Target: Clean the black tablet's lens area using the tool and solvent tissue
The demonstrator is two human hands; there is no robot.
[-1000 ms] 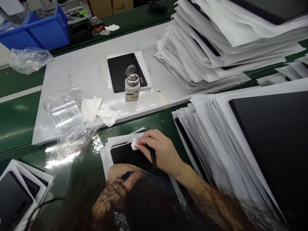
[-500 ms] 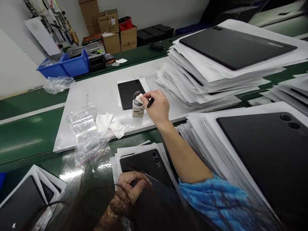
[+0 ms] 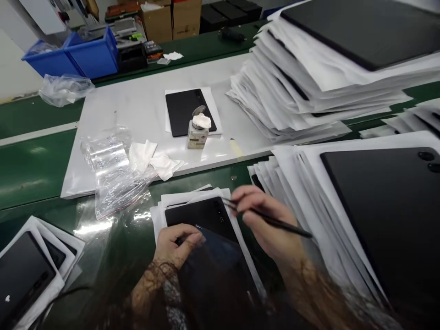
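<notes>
My right hand [image 3: 270,220] grips black tweezers [image 3: 275,221], blurred slightly, with their tips near the upper right corner of a black tablet back panel [image 3: 192,213]. That panel lies on white paper sheets in front of me, its camera holes at the top right. Over its lower part, my left hand [image 3: 178,245] is closed in a pinch at the edge of a clear film [image 3: 220,250]. Hair hides the lower part of the panel. Beyond, a small bottle [image 3: 197,137] stands with its metal lid tipped up and a white wipe [image 3: 201,121] on its mouth.
Another black panel [image 3: 182,117] lies behind the bottle on a white board [image 3: 137,101]. Plastic bags [image 3: 113,174] and crumpled wipes [image 3: 165,166] lie at left. Tall stacks of paper-interleaved panels [image 3: 275,87] rise on the right. Blue bins [image 3: 92,52] sit at the back left.
My right hand has left the bottle and come back toward me with the tweezers, over the near panel. The white wipe stays on the bottle. My left hand keeps its place on the panel.
</notes>
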